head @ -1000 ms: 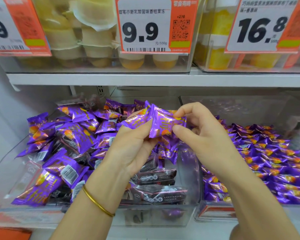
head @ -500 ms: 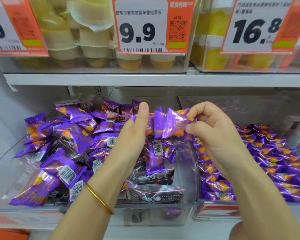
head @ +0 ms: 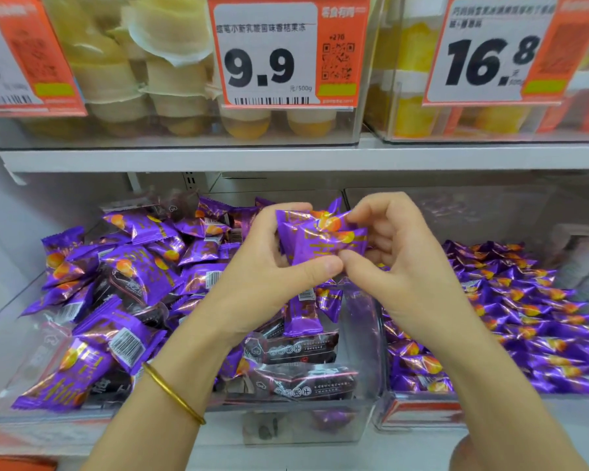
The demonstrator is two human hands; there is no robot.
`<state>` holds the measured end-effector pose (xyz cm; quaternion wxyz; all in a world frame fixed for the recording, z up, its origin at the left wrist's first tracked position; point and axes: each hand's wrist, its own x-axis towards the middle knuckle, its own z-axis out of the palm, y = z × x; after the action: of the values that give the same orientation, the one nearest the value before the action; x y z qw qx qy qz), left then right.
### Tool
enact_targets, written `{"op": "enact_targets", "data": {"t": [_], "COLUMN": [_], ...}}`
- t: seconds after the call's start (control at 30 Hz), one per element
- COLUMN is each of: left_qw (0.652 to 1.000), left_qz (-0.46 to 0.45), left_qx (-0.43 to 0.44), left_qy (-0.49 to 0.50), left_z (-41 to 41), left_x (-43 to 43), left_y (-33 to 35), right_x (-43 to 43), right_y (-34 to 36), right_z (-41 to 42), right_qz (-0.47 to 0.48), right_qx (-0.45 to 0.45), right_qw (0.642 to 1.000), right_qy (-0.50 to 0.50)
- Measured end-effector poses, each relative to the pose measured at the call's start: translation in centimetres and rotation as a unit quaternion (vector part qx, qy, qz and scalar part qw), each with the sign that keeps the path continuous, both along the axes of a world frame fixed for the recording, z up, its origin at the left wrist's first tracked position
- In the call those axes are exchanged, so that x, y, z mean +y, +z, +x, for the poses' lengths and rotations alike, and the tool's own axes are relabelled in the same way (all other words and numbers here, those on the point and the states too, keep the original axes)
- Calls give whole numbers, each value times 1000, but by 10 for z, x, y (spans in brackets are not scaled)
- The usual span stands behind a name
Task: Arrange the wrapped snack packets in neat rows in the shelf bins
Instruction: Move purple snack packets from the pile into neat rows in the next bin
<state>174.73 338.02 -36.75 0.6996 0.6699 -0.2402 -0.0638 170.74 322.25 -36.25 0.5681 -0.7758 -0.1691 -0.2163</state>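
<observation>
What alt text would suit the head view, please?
The left hand and right hand pinch purple snack packets above a clear bin of jumbled packets; the right bin holds neat rows. Above hang a 9.9 price tag and a 16.8 price tag.

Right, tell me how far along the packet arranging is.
Done: the right bin holds purple packets in neat rows. In hand: the left hand and right hand together pinch the held packets above the bins. Left: the left bin is a jumbled heap.

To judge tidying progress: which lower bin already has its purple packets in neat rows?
The right bin; its purple packets lie in rows, while those in the left bin are jumbled.
</observation>
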Motion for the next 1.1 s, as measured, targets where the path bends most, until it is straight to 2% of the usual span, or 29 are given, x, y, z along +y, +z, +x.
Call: {"op": "enact_targets", "data": {"t": [0.2, 0.33, 0.5, 0.6, 0.73, 0.9, 1.0, 1.1], "left_qw": [998, 997, 997, 991, 974, 982, 983, 983], "left_qz": [-46, -49, -9, 71, 161, 123, 95, 77], "left_qx": [11, 12, -31, -109, -161, -117, -104, -89], "left_qy": [-30, -66, -74, -27, 20, 88, 122, 138], "left_z": [2, 2, -1, 2, 3, 10, 14, 15], "left_x": [0, -1, -10, -19, -36, -49, -50, -52], "left_y": [0, 0, 4, 2, -1, -1, -1, -3], "right_x": [-7, -20, -31, -39, -56, -122, -152, -159], "right_y": [4, 7, 11, 10, 10, 3, -14, -28], "right_z": [-3, -5, -10, -11, -13, -21, -27, -30], "right_qz": [-56, 24, 94, 107, 112, 157, 71, 32], "right_qx": [3, 70, 98, 85, 73, 118, 207, 290], "right_qw": [998, 991, 982, 986, 989, 980, 969, 953], "right_qy": [13, 114, 134, 96, 69, -46, -113, -83]}}
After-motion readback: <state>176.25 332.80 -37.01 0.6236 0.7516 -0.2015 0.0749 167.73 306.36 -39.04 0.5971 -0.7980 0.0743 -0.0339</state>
